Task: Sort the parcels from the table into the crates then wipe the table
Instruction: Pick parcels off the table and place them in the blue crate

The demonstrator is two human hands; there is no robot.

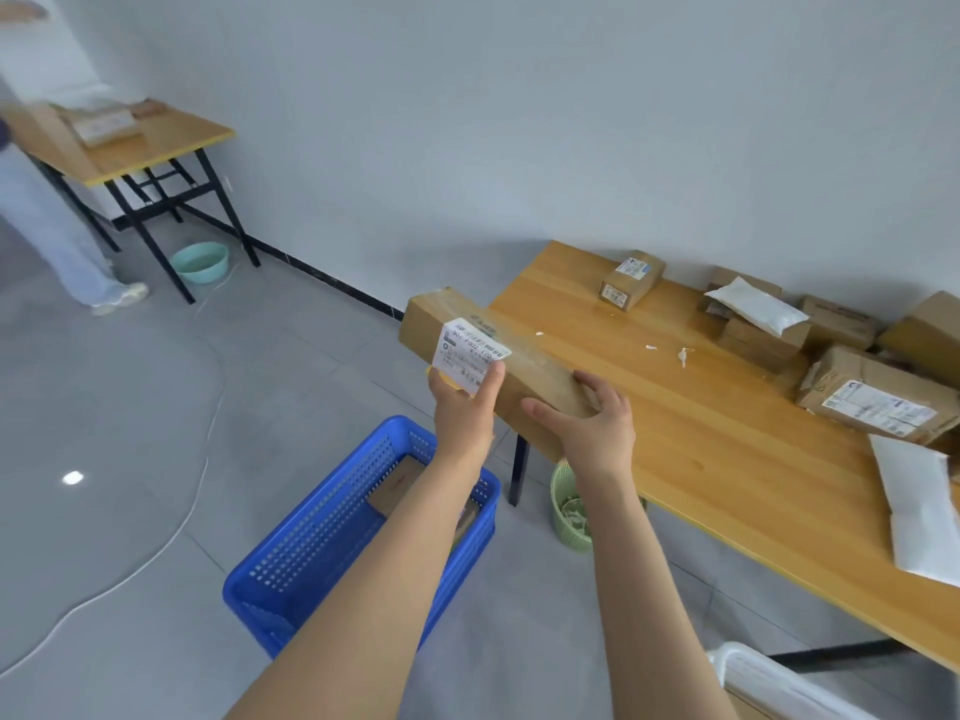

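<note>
The tabletop (701,459) runs off to my right, with more parcels piled at its far right end. The long cardboard parcel (535,374) sticks out past its left corner, in my hands and above the floor. The blue crate (311,537) sits below it on the near left, with a flat box already in it. My right hand (597,428) grips the parcel's near end, thumb on the side and fingers over the top. My left hand (465,413) pinches the shipping label (467,353) on the parcel's side. I should read the label first, then line the parcel up with the crate's long side and lower it level.
</note>
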